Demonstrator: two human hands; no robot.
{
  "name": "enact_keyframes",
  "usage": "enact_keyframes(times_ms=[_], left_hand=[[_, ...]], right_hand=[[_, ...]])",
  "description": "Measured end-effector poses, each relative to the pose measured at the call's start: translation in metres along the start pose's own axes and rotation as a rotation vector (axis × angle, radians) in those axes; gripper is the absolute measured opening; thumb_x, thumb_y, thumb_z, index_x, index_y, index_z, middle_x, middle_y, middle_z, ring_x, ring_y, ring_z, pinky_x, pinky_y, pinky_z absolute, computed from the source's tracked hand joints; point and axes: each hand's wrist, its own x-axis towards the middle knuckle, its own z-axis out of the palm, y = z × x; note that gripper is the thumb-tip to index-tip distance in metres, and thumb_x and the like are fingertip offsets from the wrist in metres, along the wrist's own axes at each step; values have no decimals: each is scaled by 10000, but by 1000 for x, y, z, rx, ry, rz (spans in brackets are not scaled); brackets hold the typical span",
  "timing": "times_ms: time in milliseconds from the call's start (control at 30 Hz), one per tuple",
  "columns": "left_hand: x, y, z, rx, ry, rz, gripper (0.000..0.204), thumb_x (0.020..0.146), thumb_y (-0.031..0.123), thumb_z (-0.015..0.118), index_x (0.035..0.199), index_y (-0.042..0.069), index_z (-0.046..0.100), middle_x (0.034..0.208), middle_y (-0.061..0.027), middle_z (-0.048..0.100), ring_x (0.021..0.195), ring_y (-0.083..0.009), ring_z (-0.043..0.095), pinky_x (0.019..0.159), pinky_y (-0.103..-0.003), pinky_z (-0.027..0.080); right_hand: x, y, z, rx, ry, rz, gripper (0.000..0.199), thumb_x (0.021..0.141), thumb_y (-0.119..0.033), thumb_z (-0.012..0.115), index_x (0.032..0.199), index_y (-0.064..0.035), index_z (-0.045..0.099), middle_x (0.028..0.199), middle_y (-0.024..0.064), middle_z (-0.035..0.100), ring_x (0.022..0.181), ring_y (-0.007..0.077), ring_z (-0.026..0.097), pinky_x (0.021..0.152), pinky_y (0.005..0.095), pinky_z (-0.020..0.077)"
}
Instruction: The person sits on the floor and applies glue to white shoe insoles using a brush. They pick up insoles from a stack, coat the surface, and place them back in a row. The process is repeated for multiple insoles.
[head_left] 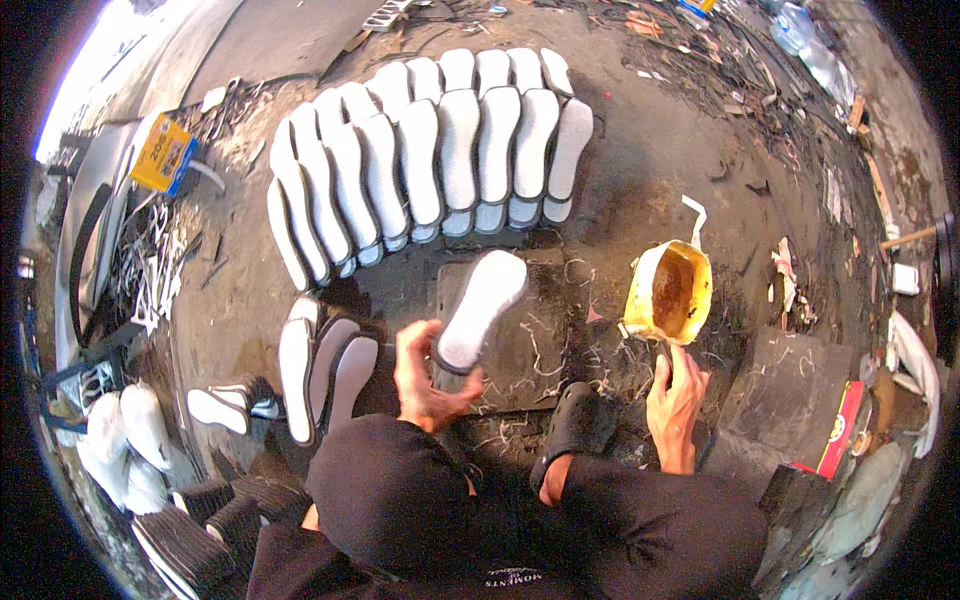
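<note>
White-faced with a dark edge, one shoe sole (483,310) is located in front of me, above a dark flat board (548,350) on the ground. My left hand (422,395) secures this sole at its near end: fingers on the left side, thumb at the lower right, grip narrow and closed on the piece. The far end of the sole is free and points away from me, inclined to the right. Whether its underside contacts the board cannot be determined from this view.

My right hand (677,400) is positioned at the near rim of a cut-open yellow container (643,290). Brown residue (675,280) coats the container's interior, and a bent white strip (697,222) projects at its far side. My fingertips meet the lower rim; I cannot tell whether they pinch it or only rest there.

Beyond the board, similar soles (425,165) are arranged in a curved, overlapping array, white faces up. Three further soles (296,375) lie fanned to the left of my left hand. Between my knees, a dark perforated clog (580,425) adjoins the near edge of the board. A red box (842,430) is located at far right, beside a dark panel (775,405).
</note>
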Motion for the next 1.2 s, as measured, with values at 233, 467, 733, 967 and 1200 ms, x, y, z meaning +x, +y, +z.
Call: enact_keyframes(times_ms=[233,467,733,967,1200], left_hand=[[251,28,24,-433,255,-101,808,883,177,938,1521,1,474,1382,-131,577,1255,-254,624,1109,-407,496],[464,-25,189,-169,178,-553,998,769,360,1043,1511,-72,535,1445,-247,648,1280,-330,670,1116,-484,541],[480,-48,255,195,229,-268,995,772,393,994,1516,-7,467,1408,-264,648,1448,-431,532,1234,-524,422],[467,-56,261,428,-38,-213,1070,815,630,876,1610,16,509,1460,-248,697,1498,-410,481,1294,-588,281],[459,-88,208,726,-149,433,653,1041,482,705,1562,97,622,1144,-174,818,1277,-399,621,1099,-589,403]], right_hand=[[17,18,3,60,131,130,331,1112,-178,635,1356,40,691,1270,247,743,1179,461,681,1039,550,482],[29,16,-11,97,92,261,346,1115,-156,632,1390,47,683,1301,267,731,1199,469,665,1065,550,484],[28,32,-24,39,74,322,408,1158,-245,587,1392,78,673,1322,289,734,1204,495,677,1053,557,508],[36,28,-31,47,54,323,355,1112,-167,624,1389,48,682,1313,266,730,1229,465,667,1094,549,482],[47,13,-28,162,72,236,324,1096,-130,639,1345,70,693,1239,262,740,1130,461,705,1007,531,540]])
